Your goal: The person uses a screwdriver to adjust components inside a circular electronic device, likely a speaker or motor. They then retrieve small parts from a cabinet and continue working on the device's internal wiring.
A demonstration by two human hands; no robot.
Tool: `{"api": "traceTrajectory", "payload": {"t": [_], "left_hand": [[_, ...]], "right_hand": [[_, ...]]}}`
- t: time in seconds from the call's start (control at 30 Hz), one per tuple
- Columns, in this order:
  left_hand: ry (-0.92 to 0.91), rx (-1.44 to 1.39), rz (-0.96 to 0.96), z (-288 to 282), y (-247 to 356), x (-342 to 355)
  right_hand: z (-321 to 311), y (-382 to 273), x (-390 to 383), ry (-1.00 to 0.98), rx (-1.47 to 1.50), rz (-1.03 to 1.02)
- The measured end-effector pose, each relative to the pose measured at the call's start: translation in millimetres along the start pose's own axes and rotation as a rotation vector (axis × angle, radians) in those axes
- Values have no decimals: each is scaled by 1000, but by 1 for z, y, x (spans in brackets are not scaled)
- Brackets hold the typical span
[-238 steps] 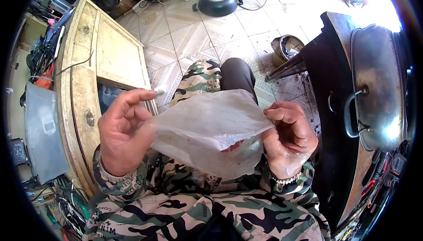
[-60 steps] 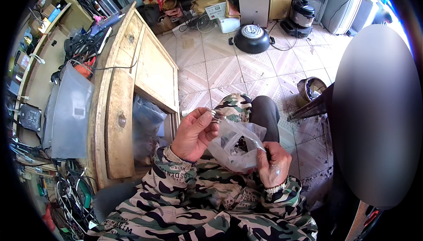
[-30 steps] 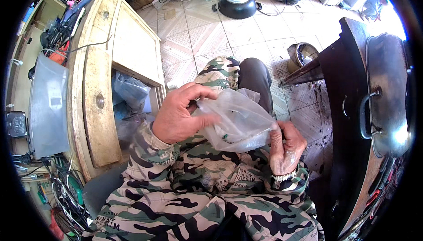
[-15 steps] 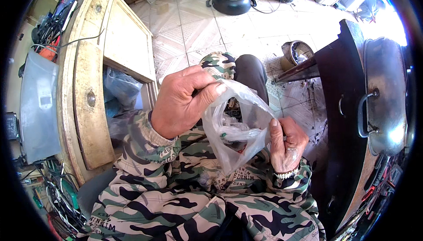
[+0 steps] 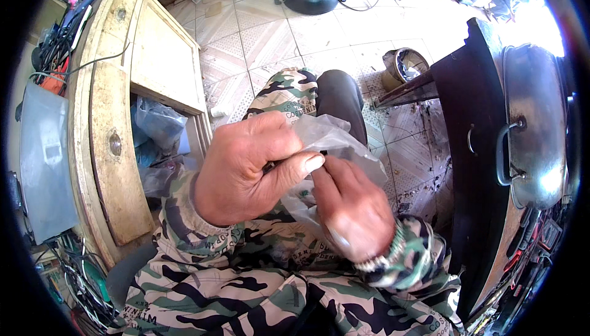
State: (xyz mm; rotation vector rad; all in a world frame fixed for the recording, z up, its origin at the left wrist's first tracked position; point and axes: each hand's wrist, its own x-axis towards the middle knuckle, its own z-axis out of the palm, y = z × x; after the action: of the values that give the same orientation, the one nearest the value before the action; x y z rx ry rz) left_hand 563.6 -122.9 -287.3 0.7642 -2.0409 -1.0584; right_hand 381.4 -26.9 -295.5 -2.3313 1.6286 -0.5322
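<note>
A clear plastic bag [image 5: 335, 132] hangs over my lap, its upper edge bunched up. My left hand [image 5: 246, 173] is closed on the bag's rim, thumb laid over the bent fingers. My right hand [image 5: 356, 216] reaches into the bag's mouth beside the left thumb, its fingers pointing away from me. Its fingertips are hidden behind the left thumb and the plastic, so what they touch does not show. Both hands cover most of the bag's contents. Camouflage sleeves cover my forearms down to the wrists.
At the left stands a worn pale wooden desk [image 5: 126, 152] with plastic bags in its open compartment. On the right, a dark cabinet [image 5: 458, 121] carries a metal lidded pan [image 5: 534, 127]. A bucket [image 5: 393, 78] and a round black pan-like appliance [image 5: 310, 4] sit on the tiled floor.
My right hand has let go of the bag's right rim and moved left into its mouth. The opening has narrowed and its contents are now mostly covered. The view has shifted slightly.
</note>
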Motion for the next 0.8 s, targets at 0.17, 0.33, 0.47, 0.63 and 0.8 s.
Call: {"api": "traceTrajectory", "payload": {"t": [0.17, 0.33, 0.47, 0.63, 0.8], "left_hand": [[-39, 23, 42, -5, -4, -2], [-22, 10, -6, -7, -6, -8], [-15, -5, -14, -10, -4, -10], [1, -11, -35, -11, -2, -20], [8, -27, -8, -8, 2, -14]], "right_hand": [[38, 29, 22, -459, 251, 94], [50, 26, 24, -457, 295, 95], [42, 22, 11, -236, 176, 11], [22, 11, -8, -225, 134, -95], [21, 15, -7, -232, 116, -61]]}}
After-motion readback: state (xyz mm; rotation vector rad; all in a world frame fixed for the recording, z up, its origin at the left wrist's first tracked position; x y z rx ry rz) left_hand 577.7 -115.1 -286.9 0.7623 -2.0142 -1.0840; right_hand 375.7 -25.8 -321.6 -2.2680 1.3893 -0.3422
